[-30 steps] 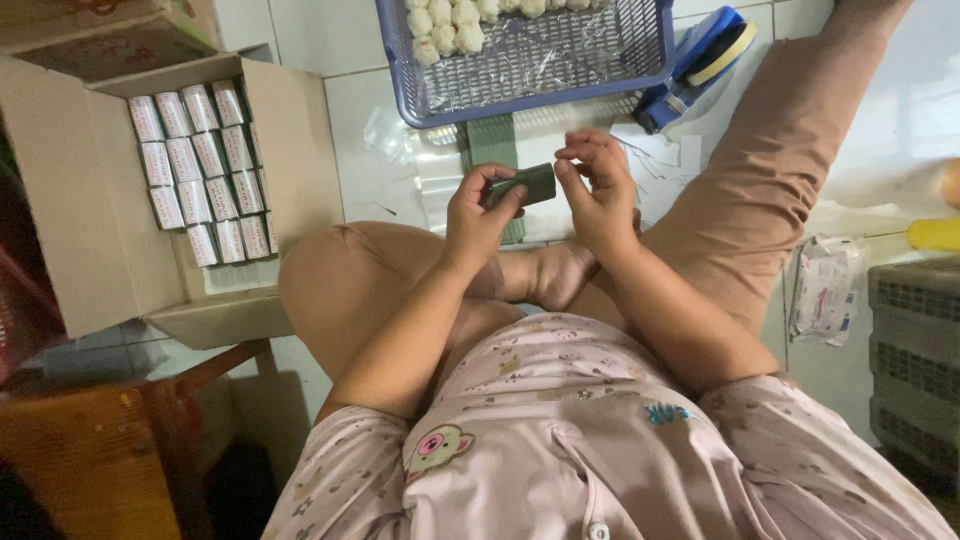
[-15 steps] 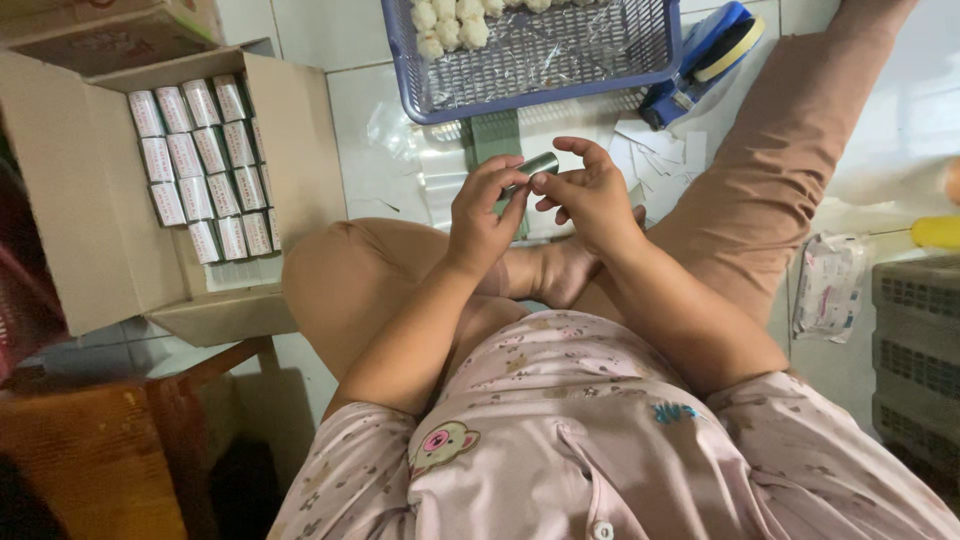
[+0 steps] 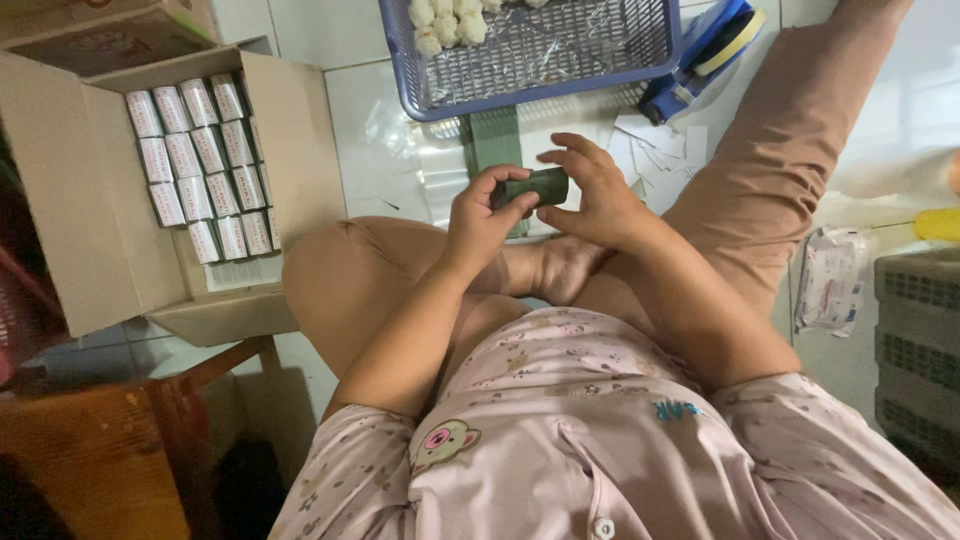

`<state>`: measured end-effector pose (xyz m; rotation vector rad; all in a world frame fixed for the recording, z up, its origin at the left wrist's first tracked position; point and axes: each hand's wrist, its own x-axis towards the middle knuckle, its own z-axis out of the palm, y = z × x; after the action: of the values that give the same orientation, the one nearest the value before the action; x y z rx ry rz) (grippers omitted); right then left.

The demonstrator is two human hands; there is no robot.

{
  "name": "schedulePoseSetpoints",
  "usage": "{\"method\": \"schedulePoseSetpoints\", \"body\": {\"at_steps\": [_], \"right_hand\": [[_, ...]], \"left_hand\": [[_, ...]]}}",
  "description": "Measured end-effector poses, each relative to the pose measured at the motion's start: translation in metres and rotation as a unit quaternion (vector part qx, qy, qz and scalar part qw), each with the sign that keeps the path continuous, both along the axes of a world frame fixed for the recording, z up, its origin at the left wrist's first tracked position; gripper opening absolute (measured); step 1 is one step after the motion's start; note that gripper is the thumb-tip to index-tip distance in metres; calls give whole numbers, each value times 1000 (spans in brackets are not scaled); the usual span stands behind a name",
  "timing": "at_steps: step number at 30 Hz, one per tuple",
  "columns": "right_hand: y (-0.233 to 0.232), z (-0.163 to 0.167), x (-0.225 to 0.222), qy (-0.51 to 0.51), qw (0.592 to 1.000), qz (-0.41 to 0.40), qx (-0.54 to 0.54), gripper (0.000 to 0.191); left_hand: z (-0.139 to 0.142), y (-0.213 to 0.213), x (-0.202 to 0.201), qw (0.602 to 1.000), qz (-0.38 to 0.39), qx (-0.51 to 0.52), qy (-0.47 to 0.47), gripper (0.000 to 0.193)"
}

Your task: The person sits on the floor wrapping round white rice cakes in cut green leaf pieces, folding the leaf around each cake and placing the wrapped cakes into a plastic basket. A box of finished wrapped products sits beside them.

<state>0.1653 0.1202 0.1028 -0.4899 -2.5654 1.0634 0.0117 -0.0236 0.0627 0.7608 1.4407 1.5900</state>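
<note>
Here one dark green bar (image 3: 532,187) sits between both hands above the lap: the left hand (image 3: 482,222) pinches its left end, the right hand (image 3: 592,196) curls around its right end. Behind stands one blue basket (image 3: 560,85).

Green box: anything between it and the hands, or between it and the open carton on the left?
Nothing visible. The green box is held directly by the left hand and right hand. Toward the carton lies only bare tile floor and the raised knee below that line.
</note>
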Motion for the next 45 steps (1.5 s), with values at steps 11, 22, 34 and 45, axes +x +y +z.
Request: {"method": "schedulePoseSetpoints", "body": {"at_steps": [11,22,34,45], "right_hand": [[-5,-16,14,72,996,-51,19,43],[11,-20,19,124,840,-10,-529,44],[7,3,22,150,894,77,-414,70],[11,24,12,62,969,26,-237,65]], "left_hand": [[2,1,1,998,-32,33,-51,30],[40,1,-8,988,-65,118,70,49],[75,-4,-26,966,-132,58,217,77],[-26,-68,-137,979,17,111,-171,72]]}}
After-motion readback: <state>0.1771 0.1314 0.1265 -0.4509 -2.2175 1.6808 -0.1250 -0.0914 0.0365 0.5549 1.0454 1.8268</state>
